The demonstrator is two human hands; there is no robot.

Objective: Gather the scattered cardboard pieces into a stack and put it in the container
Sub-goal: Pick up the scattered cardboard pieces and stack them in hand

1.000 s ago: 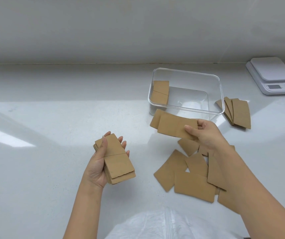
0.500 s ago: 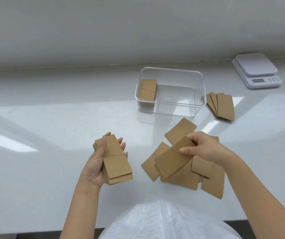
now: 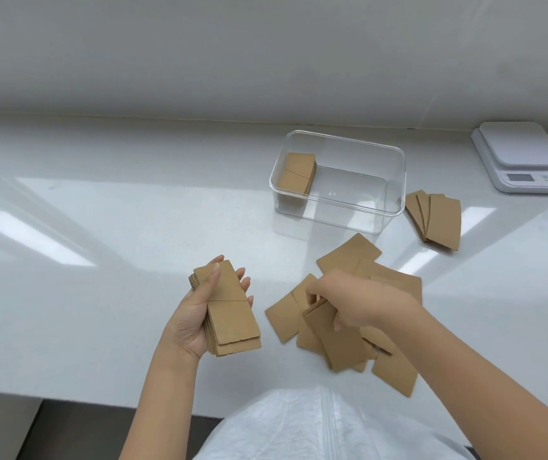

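Observation:
My left hand (image 3: 193, 322) holds a stack of brown cardboard pieces (image 3: 229, 313) palm up, thumb across its top. My right hand (image 3: 359, 302) is closed on a couple of cardboard pieces (image 3: 339, 340), tilted over a scattered heap of cardboard pieces (image 3: 349, 257) on the white counter. Behind the heap stands a clear plastic container (image 3: 385, 200) with a small cardboard stack (image 3: 297, 172) at its left end. Another fanned group of cardboard pieces (image 3: 438, 219) lies to the right of the container.
A white kitchen scale (image 3: 521, 157) sits at the far right against the wall. The counter's front edge (image 3: 83, 398) runs close to my body, and the white wall rises behind the container.
My right hand has come down from near the container to the heap and now grips pieces low over it. The left hand keeps its stack still.

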